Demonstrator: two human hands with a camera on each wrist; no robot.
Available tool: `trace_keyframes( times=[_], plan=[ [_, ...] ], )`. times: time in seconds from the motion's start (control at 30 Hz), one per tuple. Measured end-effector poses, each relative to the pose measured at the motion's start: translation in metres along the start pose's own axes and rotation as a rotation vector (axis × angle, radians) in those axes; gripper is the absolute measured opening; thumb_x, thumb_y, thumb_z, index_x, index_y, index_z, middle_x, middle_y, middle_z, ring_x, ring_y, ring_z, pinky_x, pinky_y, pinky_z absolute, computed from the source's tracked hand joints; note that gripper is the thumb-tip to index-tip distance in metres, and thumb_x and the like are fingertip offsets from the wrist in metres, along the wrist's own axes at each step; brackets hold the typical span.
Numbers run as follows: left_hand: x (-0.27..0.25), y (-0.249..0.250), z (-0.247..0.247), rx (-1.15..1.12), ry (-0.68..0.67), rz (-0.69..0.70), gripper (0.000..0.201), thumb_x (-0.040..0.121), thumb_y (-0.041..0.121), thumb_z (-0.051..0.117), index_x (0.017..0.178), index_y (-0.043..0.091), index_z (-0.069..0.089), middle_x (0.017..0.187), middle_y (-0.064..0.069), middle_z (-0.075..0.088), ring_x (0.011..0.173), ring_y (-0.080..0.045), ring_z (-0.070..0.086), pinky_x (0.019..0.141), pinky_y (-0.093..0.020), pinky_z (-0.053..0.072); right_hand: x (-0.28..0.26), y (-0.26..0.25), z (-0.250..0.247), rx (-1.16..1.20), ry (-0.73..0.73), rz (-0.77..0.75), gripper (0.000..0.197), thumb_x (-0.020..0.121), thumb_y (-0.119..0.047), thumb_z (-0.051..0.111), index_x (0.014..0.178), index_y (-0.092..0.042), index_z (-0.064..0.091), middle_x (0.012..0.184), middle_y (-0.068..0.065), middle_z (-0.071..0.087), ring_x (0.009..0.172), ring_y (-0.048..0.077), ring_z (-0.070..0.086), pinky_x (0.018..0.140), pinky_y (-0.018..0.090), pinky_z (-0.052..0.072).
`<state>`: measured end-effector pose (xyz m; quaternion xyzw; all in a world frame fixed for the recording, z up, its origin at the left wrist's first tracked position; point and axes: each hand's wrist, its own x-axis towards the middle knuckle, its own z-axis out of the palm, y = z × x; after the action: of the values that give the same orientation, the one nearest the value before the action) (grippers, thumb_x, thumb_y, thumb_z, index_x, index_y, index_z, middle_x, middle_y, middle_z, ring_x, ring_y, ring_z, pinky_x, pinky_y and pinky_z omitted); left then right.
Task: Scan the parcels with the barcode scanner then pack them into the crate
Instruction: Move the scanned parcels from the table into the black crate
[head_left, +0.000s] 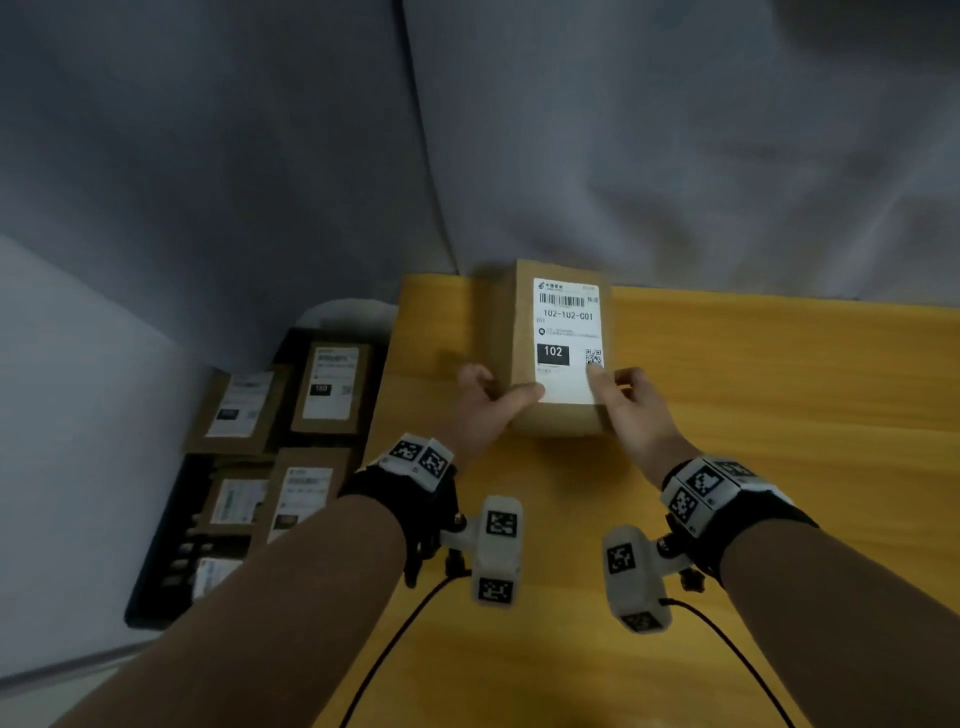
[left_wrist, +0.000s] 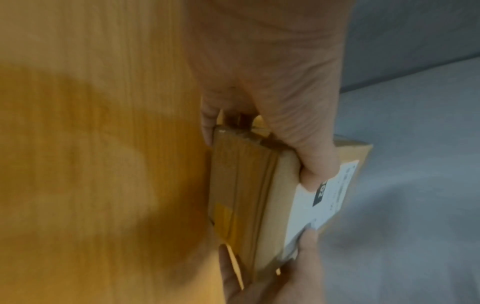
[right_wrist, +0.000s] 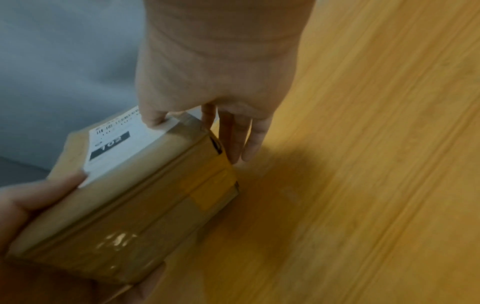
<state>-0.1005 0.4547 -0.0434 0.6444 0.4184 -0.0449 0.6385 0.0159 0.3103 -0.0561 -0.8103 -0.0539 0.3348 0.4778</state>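
A brown cardboard parcel (head_left: 558, 410) with a white shipping label (head_left: 566, 332) marked 102 is at the far left part of the wooden table (head_left: 753, 441). My left hand (head_left: 498, 397) grips its near left corner, thumb on top at the label's edge and fingers down the left side. My right hand (head_left: 615, 387) grips the near right corner, thumb on the label by the QR code. The left wrist view shows the parcel (left_wrist: 241, 185) taped along its end. In the right wrist view the parcel (right_wrist: 145, 195) casts a shadow on the table. No scanner is in view.
A dark crate (head_left: 156, 577) stands on the floor left of the table and holds several labelled parcels (head_left: 327, 384). Grey cloth (head_left: 675, 156) hangs behind the table. Two black cables (head_left: 727, 639) trail from my wrist cameras across the table's near part.
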Motion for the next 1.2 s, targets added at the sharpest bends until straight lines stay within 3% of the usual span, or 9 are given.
trace_keyframes(
  times=[0.2, 0.37, 0.5, 0.6, 0.7, 0.8, 0.9, 1.03, 1.2],
  plan=[
    [-0.035, -0.013, -0.064, -0.099, 0.032, 0.031, 0.084, 0.08, 0.048, 0.068, 0.149, 0.027, 0.023, 0.139, 0.001, 0.049, 0.117, -0.02, 0.055, 0.101, -0.042, 0.047, -0.027, -0.029, 0.05, 0.001, -0.059, -0.08, 0.037, 0.096, -0.057, 0.04, 0.096, -0.023, 0.053, 0.099, 0.002, 0.064, 0.097, 0.028, 0.062, 0.093, 0.052, 0.05],
    [-0.069, -0.031, -0.145, -0.117, 0.062, 0.047, 0.05, 0.091, 0.029, 0.06, 0.137, 0.03, 0.042, 0.123, 0.001, 0.055, 0.107, -0.022, 0.057, 0.094, -0.044, 0.051, -0.057, -0.043, 0.109, -0.039, -0.117, -0.142, 0.036, 0.098, -0.054, 0.038, 0.099, -0.021, 0.053, 0.087, 0.003, 0.063, 0.088, 0.028, 0.063, 0.09, 0.051, 0.051],
    [-0.091, -0.055, -0.215, -0.059, 0.164, 0.035, 0.038, 0.09, 0.026, 0.061, 0.128, 0.028, 0.051, 0.114, 0.0, 0.056, 0.102, -0.022, 0.057, 0.087, -0.038, 0.051, -0.079, -0.048, 0.162, -0.101, -0.158, -0.116, 0.04, 0.098, -0.053, 0.037, 0.109, -0.017, 0.05, 0.088, 0.0, 0.057, 0.096, 0.03, 0.06, 0.093, 0.049, 0.048],
    [-0.098, -0.08, -0.267, 0.002, 0.296, -0.002, 0.024, 0.09, 0.035, 0.062, 0.112, 0.026, 0.059, 0.114, -0.007, 0.06, 0.101, -0.025, 0.058, 0.091, -0.041, 0.05, -0.095, -0.054, 0.203, -0.159, -0.185, -0.13, 0.034, 0.101, -0.045, 0.036, 0.111, -0.015, 0.048, 0.088, 0.003, 0.057, 0.089, 0.027, 0.056, 0.079, 0.036, 0.045],
    [-0.097, -0.1, -0.307, -0.023, 0.393, -0.084, 0.046, 0.088, 0.05, 0.06, 0.121, 0.018, 0.06, 0.12, -0.009, 0.061, 0.108, -0.029, 0.058, 0.101, -0.045, 0.046, -0.11, -0.057, 0.242, -0.137, -0.191, -0.139, 0.026, 0.101, -0.041, 0.04, 0.098, -0.017, 0.049, 0.083, 0.004, 0.061, 0.08, 0.022, 0.059, 0.068, 0.029, 0.043],
    [-0.094, -0.115, -0.339, 0.063, 0.441, -0.147, 0.06, 0.087, 0.054, 0.056, 0.126, 0.007, 0.056, 0.116, -0.01, 0.058, 0.108, -0.031, 0.056, 0.097, -0.039, 0.044, -0.116, -0.053, 0.277, -0.11, -0.186, -0.129, 0.022, 0.1, -0.041, 0.043, 0.087, -0.024, 0.047, 0.088, 0.009, 0.064, 0.086, 0.028, 0.063, 0.083, 0.043, 0.052],
    [-0.087, -0.137, -0.364, 0.165, 0.44, -0.223, 0.081, 0.061, 0.071, 0.054, 0.115, 0.011, 0.066, 0.115, -0.013, 0.066, 0.101, -0.035, 0.061, 0.099, -0.048, 0.046, -0.117, -0.048, 0.302, -0.153, -0.173, -0.116, 0.023, 0.099, -0.042, 0.043, 0.101, -0.02, 0.048, 0.107, 0.015, 0.066, 0.102, 0.032, 0.063, 0.093, 0.049, 0.05],
    [-0.089, -0.158, -0.373, 0.21, 0.413, -0.217, 0.054, 0.09, 0.049, 0.05, 0.119, 0.006, 0.064, 0.123, -0.015, 0.062, 0.108, -0.036, 0.057, 0.1, -0.043, 0.044, -0.119, -0.041, 0.328, -0.159, -0.158, -0.067, 0.036, 0.1, -0.042, 0.042, 0.115, -0.012, 0.052, 0.098, 0.008, 0.064, 0.096, 0.027, 0.064, 0.091, 0.048, 0.052],
    [-0.065, -0.213, -0.375, 0.128, 0.386, -0.275, 0.063, 0.09, 0.054, 0.052, 0.128, 0.003, 0.058, 0.128, -0.018, 0.059, 0.108, -0.033, 0.056, 0.088, -0.034, 0.04, -0.115, -0.021, 0.353, -0.197, -0.176, -0.033, 0.038, 0.101, -0.041, 0.04, 0.124, -0.012, 0.051, 0.097, 0.007, 0.066, 0.086, 0.02, 0.062, 0.082, 0.036, 0.052]
  ],
)
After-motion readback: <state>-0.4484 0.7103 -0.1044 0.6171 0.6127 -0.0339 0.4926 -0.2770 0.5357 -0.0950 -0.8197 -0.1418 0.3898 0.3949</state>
